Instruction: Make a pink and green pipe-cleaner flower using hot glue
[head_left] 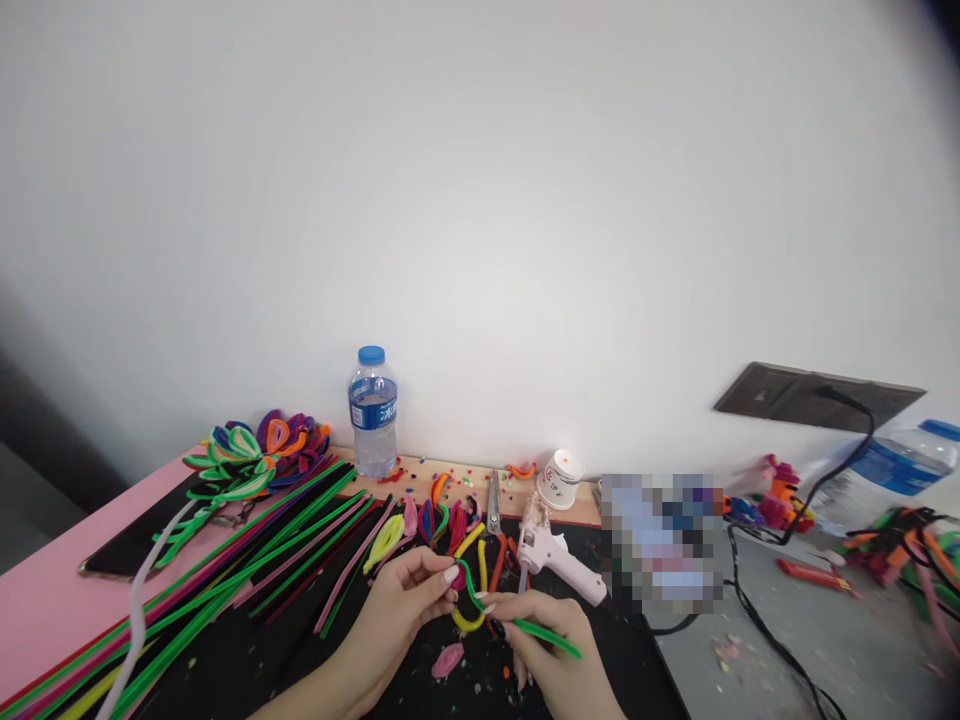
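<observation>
Over black mat (409, 692), left hand (405, 602) pinches crimson coil (459, 578) at curved end of green pipe cleaner (547, 637); right hand (568, 622) pinches its length. Likely light, soft, bendable; best held near the bend.

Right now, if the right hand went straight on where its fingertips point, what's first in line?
Probably the left hand, beyond the green stem that the right hand pinches. A yellow curved piece shows near that line, seemingly lower; depth is unclear from one view.

The glue gun (556, 561) blocks the right hand (553, 632) ahead, leaving room above
</observation>
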